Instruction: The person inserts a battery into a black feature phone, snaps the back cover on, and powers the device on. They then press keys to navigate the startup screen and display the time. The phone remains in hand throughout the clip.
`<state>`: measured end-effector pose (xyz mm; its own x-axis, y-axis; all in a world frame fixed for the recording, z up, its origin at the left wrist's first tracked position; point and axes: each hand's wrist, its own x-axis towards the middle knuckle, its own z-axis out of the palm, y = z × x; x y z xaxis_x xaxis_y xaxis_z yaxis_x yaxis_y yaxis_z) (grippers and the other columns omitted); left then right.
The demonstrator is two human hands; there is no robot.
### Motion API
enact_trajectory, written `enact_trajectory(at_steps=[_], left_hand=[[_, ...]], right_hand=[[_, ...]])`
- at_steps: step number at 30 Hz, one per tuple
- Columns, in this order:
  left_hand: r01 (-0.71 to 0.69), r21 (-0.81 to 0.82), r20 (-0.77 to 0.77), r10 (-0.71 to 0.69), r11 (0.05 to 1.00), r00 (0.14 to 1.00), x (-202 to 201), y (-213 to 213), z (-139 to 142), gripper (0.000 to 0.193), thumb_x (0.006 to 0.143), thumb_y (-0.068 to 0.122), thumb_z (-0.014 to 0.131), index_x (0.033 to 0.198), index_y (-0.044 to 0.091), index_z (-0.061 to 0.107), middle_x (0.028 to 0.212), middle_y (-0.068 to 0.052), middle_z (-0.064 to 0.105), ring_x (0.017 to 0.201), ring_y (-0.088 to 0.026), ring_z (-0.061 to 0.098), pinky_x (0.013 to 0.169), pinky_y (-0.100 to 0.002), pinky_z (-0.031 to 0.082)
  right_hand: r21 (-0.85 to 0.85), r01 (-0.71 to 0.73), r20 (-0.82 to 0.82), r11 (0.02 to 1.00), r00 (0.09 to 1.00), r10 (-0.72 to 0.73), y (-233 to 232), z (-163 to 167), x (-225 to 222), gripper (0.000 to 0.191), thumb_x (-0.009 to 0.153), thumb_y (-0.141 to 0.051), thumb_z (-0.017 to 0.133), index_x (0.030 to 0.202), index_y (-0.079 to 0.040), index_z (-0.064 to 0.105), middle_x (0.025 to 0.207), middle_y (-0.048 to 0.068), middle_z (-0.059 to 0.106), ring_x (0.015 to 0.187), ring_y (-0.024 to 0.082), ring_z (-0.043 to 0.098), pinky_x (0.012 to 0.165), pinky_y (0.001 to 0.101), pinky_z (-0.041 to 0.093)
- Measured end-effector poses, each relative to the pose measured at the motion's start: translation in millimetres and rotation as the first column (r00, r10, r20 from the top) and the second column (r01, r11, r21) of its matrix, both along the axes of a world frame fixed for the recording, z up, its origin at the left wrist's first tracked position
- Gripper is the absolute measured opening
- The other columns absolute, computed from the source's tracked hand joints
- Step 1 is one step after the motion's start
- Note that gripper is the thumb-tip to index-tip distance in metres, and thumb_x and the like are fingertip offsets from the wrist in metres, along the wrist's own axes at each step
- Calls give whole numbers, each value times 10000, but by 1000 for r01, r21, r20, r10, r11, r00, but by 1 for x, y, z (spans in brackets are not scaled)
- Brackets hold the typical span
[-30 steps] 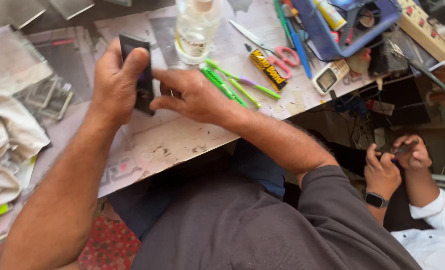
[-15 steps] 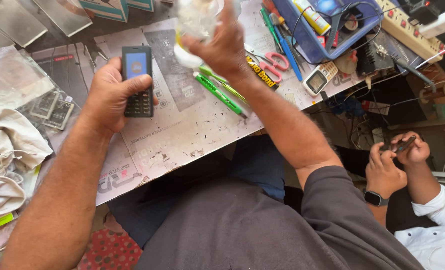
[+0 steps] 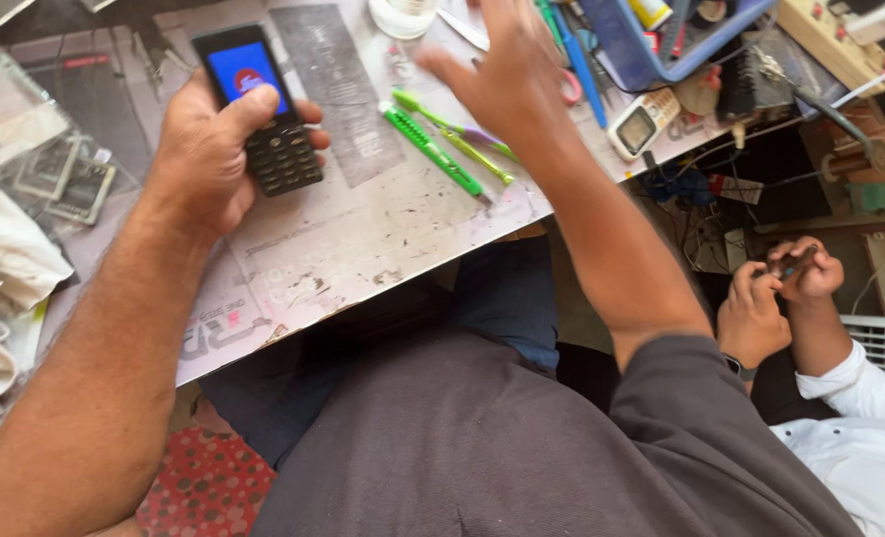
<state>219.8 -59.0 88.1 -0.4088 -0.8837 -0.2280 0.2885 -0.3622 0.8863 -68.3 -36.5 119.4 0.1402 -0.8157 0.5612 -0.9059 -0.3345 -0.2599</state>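
At the upper left of the worktable [image 3: 363,239], a small black keypad phone [image 3: 259,107] with a lit blue screen sat in the left hand [image 3: 209,149], the fingers wrapped behind it and the thumb laid across its face just below the screen. The phone was held just above the scuffed grey surface, tilted a little to the left. The right hand [image 3: 512,80] hovered over the table's far edge with its fingers spread wide, holding nothing; it was blurred. Just below it lay a green utility knife [image 3: 433,151] and a green-handled tool [image 3: 457,134] side by side, pointing toward the table's near edge. A clear glass jar [image 3: 403,15] stood at the top edge, between the two hands. To the right a blue tray [image 3: 661,60] held small items, with a small white phone [image 3: 639,124] just beside it. At far left lay flat parts in clear plastic bags [image 3: 60,179] and a pale cloth [image 3: 5,259]. At lower right another person's hands [image 3: 776,293] were pressed together around a small dark object.
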Motion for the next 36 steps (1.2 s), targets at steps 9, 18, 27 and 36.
enact_trajectory(at_steps=[9, 18, 27, 36], left_hand=[[93, 113, -232, -64, 989, 971, 6, -10, -16, 625, 757, -120, 410, 1373, -18, 412, 1203, -246, 663, 1123, -386, 710, 1027, -531, 603], [99, 91, -161, -84, 991, 983, 3, -12, -1, 702, 715, -162, 424, 1402, -18, 390, 1264, -225, 636, 1171, -350, 703, 1035, -480, 620], [164, 36, -118, -159, 986, 980, 4, -13, 5, 777, 684, -163, 424, 1444, -2, 397, 1302, -225, 644, 1172, -323, 708, 992, -438, 635], [262, -63, -323, -268, 963, 908, 9, -16, -11, 731, 766, -149, 557, 1466, 21, 434, 1389, -191, 622, 1290, -323, 661, 1142, -460, 574]], right_hand=[[255, 14, -75, 967, 997, 5, 69, -35, 11, 333, 871, -172, 848, 1147, -50, 707, 1014, 132, 649, 1000, 350, 618, 871, 481, 507], [240, 108, -89, 965, 992, -89, 56, -42, -7, 253, 888, -144, 824, 1120, -67, 758, 1032, 113, 699, 985, 340, 660, 837, 476, 524], [64, 118, -122, 991, 986, -109, 50, -27, 14, 267, 908, -146, 827, 1131, -30, 737, 1069, 116, 682, 1006, 314, 652, 863, 460, 536], [581, -585, 693, 566, 720, 33, 5, -23, 65, 758, 890, -171, 816, 1483, -55, 358, 1151, 86, 688, 807, 145, 729, 667, 283, 638]])
